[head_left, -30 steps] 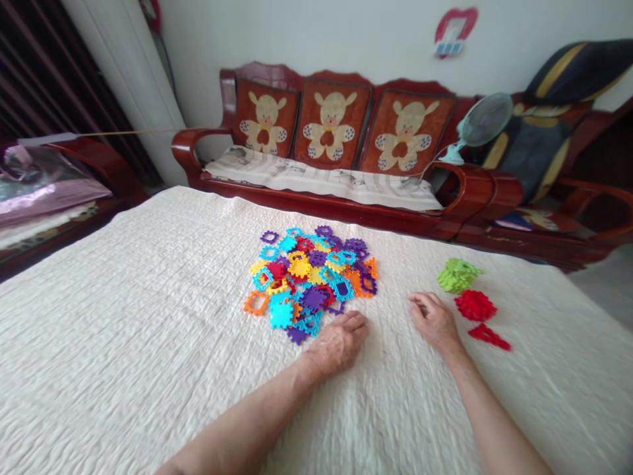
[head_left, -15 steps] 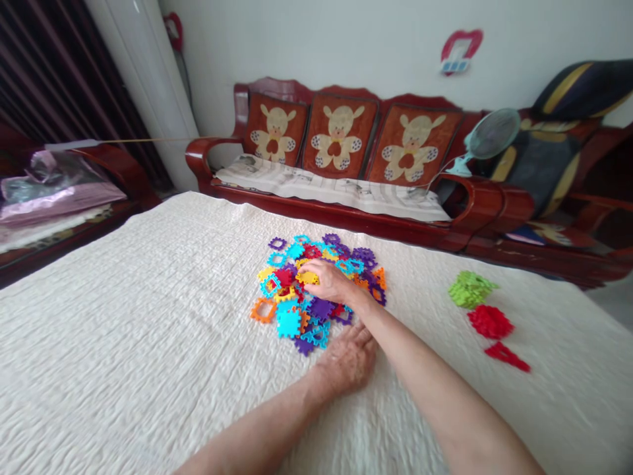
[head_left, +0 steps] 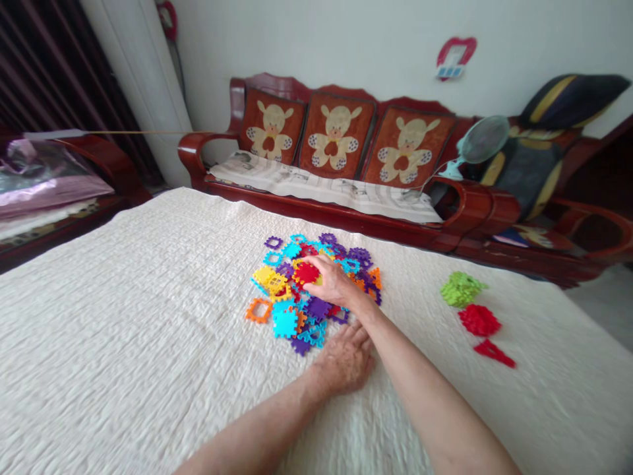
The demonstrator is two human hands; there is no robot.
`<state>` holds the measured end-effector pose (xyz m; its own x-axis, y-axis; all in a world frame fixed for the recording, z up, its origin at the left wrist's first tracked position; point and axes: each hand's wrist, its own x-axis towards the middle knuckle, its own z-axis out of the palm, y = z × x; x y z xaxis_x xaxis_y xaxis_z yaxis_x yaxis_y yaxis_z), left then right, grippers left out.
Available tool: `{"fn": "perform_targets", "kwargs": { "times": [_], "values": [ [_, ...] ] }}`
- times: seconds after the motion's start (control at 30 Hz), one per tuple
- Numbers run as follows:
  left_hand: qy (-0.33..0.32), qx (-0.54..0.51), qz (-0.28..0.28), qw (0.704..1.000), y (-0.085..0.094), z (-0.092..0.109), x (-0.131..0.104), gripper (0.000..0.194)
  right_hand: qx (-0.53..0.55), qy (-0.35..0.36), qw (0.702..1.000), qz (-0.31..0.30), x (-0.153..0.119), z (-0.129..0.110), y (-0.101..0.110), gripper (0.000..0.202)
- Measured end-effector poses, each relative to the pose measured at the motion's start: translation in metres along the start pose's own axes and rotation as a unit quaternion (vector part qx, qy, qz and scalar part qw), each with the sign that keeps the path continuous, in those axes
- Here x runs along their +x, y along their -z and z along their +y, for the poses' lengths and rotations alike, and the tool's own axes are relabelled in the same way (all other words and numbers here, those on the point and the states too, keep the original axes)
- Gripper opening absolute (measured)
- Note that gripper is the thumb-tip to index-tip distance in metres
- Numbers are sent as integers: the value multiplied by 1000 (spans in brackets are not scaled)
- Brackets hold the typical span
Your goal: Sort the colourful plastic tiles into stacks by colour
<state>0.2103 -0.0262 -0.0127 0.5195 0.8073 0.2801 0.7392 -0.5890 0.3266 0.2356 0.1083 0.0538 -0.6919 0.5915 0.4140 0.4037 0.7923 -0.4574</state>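
A heap of interlocking plastic puzzle tiles in purple, blue, orange, yellow and red lies on the quilted cover. Over its middle my right hand (head_left: 332, 280) pinches a red square tile (head_left: 306, 272) between thumb and fingers. Left of that hand rests a yellow window tile (head_left: 275, 284). At the heap's near edge my left hand (head_left: 343, 359) lies flat, fingers stretched out on the cover. My right forearm crosses above it and hides some fingertips. A light blue square tile (head_left: 285, 323) and an orange frame tile (head_left: 258, 310) show at the heap's left front.
Right of the heap lie a green pile of tiles (head_left: 461, 289), a red pile (head_left: 479, 320) and one red triangular tile (head_left: 494, 353). The white quilted cover (head_left: 123, 330) spreads around them. Behind stands a wooden sofa (head_left: 306, 204) with a small fan (head_left: 484, 140) at its right.
The yellow tile that my right hand held now lies left in the heap, and a red tile is in its grip instead. My left hand stays put. The view has shifted slightly.
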Motion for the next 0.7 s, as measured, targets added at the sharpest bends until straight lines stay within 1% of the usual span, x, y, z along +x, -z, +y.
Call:
{"fn": "perform_targets", "kwargs": {
  "times": [0.07,0.17,0.2,0.23,0.3,0.37,0.43,0.5,0.6,0.63,0.7],
  "values": [
    [22,0,-17,1000,0,0,-1,53,-29,-74,995,52,-42,23,24,50],
    [36,7,-30,999,-2,1,-2,54,-93,-202,967,122,-110,56,49,48],
    [37,8,-27,999,-3,1,-2,54,-109,-238,956,135,-129,64,54,47],
    [40,8,-20,999,-4,1,-2,55,-115,-262,949,132,-145,69,56,46],
    [56,4,0,998,-5,2,-3,56,-107,-269,949,123,-165,75,58,47],
    [78,-3,19,997,-4,1,-3,55,-84,-235,962,109,-173,76,58,50],
    [95,-9,39,995,-1,0,-2,50,-59,-194,975,93,-174,76,58,54],
    [108,-7,60,992,6,-1,0,45,-49,-171,980,91,-173,76,58,53],
    [144,30,93,985,22,-6,2,45,-65,-168,978,109,-172,78,57,42],
    [158,47,97,982,27,-9,3,46,-72,-168,977,113,-173,79,56,39],
    [180,75,78,978,38,-15,4,48,-82,-166,976,113,-173,80,55,38]
  ]
}}
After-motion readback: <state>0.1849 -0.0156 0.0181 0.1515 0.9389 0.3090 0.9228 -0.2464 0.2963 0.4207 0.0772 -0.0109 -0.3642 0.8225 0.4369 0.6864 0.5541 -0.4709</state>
